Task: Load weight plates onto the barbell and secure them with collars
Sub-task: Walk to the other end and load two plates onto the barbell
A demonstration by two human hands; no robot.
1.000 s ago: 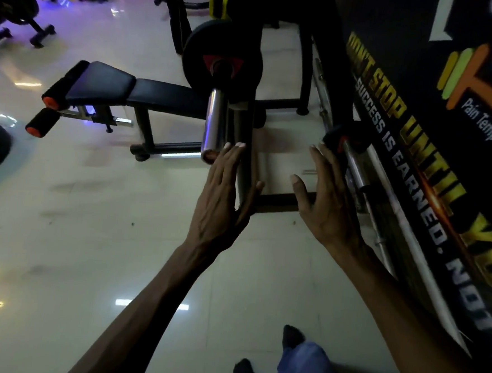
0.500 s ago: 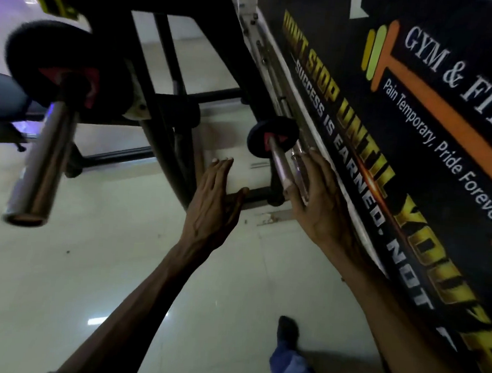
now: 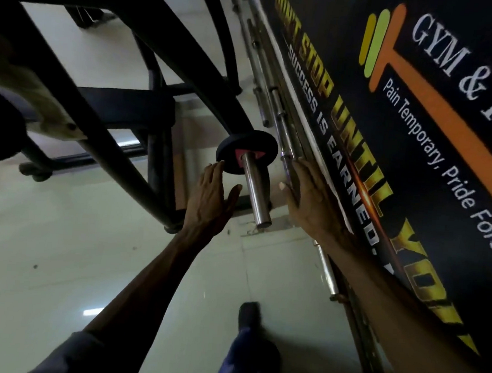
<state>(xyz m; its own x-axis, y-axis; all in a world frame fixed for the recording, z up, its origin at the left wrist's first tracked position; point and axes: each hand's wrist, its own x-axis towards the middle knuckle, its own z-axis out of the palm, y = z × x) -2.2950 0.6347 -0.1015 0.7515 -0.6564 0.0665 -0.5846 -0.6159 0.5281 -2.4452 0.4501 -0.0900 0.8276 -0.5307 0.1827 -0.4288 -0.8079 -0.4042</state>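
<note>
A small black weight plate (image 3: 252, 147) with a red centre label sits on a chrome peg (image 3: 255, 194) that sticks out from the black rack frame (image 3: 188, 74) low near the floor. My left hand (image 3: 210, 200) is open just left of the peg, fingertips close to the plate's lower left edge. My right hand (image 3: 311, 198) is open to the right of the peg, fingers spread, close to the wall. Neither hand holds anything. The barbell with its big plate is out of view.
Several chrome bars (image 3: 276, 107) lie along the foot of the black wall banner (image 3: 417, 140) on the right. The rack's slanted black tubes fill the upper left. Pale glossy floor (image 3: 89, 248) lies below, and my foot (image 3: 249, 311) stands at bottom centre.
My view has swung right and down from the loaded barbell and bench to the small plate by the wall. Both open hands have closed in on either side of its peg.
</note>
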